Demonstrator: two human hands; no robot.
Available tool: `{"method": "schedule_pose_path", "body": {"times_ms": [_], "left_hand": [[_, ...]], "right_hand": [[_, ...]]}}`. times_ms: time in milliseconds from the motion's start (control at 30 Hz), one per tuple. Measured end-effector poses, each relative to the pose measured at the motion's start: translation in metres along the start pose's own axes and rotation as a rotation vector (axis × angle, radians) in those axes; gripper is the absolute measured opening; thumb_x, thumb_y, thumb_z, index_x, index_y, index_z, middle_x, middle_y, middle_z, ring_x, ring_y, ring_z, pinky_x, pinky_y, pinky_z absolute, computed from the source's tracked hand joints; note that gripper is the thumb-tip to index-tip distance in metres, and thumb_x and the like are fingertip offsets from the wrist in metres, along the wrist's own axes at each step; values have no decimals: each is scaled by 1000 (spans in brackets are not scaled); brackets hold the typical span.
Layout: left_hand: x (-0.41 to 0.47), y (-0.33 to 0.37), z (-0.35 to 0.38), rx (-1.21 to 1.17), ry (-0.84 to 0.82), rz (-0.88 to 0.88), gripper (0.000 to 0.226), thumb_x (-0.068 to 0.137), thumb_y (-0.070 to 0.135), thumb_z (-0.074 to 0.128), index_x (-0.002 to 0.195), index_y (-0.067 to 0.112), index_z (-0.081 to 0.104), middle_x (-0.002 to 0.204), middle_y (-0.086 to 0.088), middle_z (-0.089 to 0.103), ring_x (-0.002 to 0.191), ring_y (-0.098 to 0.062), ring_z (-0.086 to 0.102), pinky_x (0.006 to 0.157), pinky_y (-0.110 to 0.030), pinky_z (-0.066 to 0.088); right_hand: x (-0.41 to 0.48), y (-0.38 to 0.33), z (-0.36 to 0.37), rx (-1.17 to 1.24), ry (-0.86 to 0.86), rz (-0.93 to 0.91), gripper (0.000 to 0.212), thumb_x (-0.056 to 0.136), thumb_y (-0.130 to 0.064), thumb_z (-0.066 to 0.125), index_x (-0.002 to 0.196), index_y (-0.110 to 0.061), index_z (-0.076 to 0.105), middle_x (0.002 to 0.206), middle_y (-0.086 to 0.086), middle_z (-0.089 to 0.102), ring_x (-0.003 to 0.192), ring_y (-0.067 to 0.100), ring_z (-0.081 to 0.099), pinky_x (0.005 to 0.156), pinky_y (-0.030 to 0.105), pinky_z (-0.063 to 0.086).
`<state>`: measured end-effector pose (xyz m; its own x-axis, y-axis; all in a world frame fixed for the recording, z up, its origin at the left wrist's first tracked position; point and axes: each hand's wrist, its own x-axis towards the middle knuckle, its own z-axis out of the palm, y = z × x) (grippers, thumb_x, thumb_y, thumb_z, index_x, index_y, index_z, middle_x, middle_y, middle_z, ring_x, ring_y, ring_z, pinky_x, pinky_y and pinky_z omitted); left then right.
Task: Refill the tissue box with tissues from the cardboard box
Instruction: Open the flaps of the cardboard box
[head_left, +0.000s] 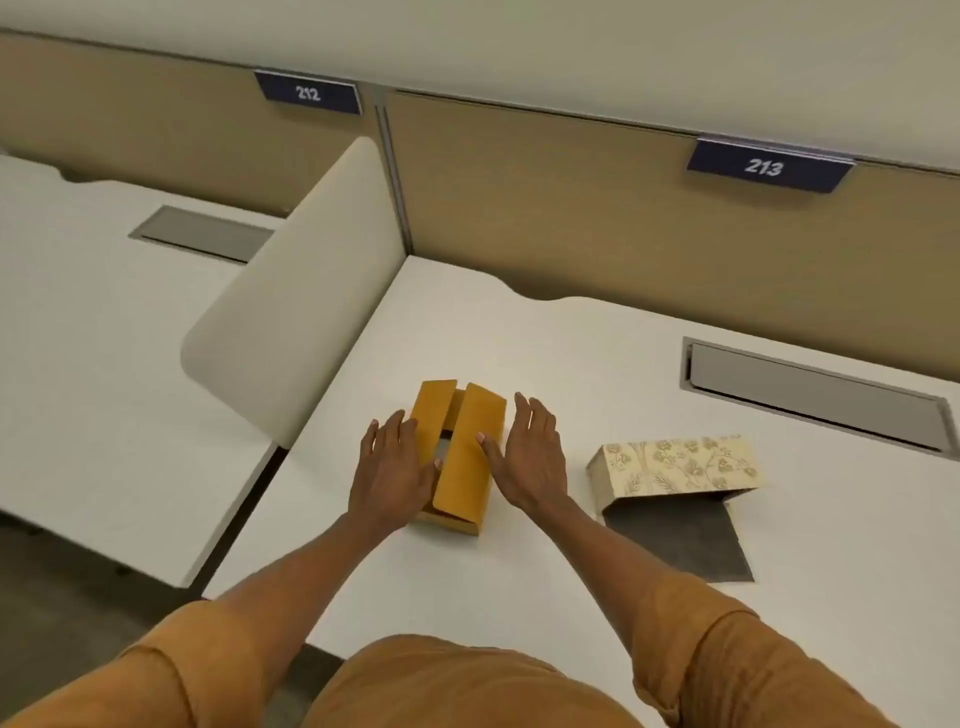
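on the white desk (571, 364), both hands, left hand (395, 467) and right hand (530, 457), are resting spread (gripping nothing) on the small yellow cardboard box (460, 452); its flaps likely need parting next; the floral tissue box (675, 465) is waiting nearby.

cardboard box (460, 457): mustard yellow, plain
tissue box (675, 465): cream, with a tan flower-and-branch print
sheet beside the tissue box (680, 540): dark grey
desk (519, 338): off-white
sleeves (727, 665): ochre orange
number signs (763, 166): navy with white digits
partition wall (623, 208): tan
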<state>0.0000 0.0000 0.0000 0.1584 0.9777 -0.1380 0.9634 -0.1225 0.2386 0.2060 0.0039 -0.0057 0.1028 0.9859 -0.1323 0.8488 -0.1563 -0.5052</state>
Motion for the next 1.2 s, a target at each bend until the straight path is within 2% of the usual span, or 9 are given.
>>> {"method": "schedule_pose_path", "body": {"times_ms": [100,200,467,733,800,900,1000,1100,1200], "left_hand": [[-10,-3,0,-115,-13,-72,65,106,48,56,152,4,43,162,-18,45,147,-39,49,127,-53,33],[-19,1,-5,-223,6,-117,52,105,35,60,147,7,48,154,-13,51,120,-40,64,102,-51,52],[-15,-7,-15,-265,157,-291,31,108,11,51,139,8,51,132,-13,65,89,-36,72,73,-50,62],[0,-29,-6,-125,118,-360,74,93,1,69,157,7,32,144,-21,55,93,-42,70,66,-47,56],[1,-30,0,-35,105,-323,75,87,-4,72,153,6,39,143,-23,54,98,-40,68,70,-47,57],[2,-31,7,59,72,-304,63,83,-4,71,143,5,51,151,-26,49,121,-44,60,97,-51,53],[4,-28,15,62,95,-301,36,102,18,59,134,3,58,146,-26,54,135,-44,52,113,-53,44],[10,-22,24,-1,43,-398,55,111,49,37,132,4,61,144,-24,59,144,-43,45,121,-55,35],[21,-15,29,-91,-24,-495,81,105,71,30,142,3,55,156,-25,52,158,-44,30,131,-57,18]], "right_hand": [[3,-12,13,50,-29,58,98,97,-76,49,166,-13,21,168,15,33,152,36,38,116,53,47],[5,-27,23,56,-71,89,107,88,-82,54,165,-15,20,164,15,37,147,38,43,108,55,52],[15,-35,33,153,-102,159,108,82,-68,71,161,-16,19,157,15,38,142,40,47,97,53,55],[9,-2,9,425,-140,176,103,89,-54,80,165,-17,22,163,14,44,143,34,54,108,51,54],[5,10,0,468,-131,190,100,89,-50,82,164,-17,24,158,14,49,134,30,60,99,41,55],[0,24,-9,493,-104,197,95,89,-42,84,162,-19,28,151,12,55,122,26,66,93,37,54],[0,37,-17,477,-106,201,97,86,-30,88,162,-18,28,148,11,57,112,21,67,91,38,57],[1,48,-23,408,-132,190,102,83,-22,91,162,-15,28,150,13,55,113,23,66,90,39,58],[0,54,-24,185,-143,93,103,83,-23,91,164,-12,29,160,15,41,136,29,53,99,41,57]]}}
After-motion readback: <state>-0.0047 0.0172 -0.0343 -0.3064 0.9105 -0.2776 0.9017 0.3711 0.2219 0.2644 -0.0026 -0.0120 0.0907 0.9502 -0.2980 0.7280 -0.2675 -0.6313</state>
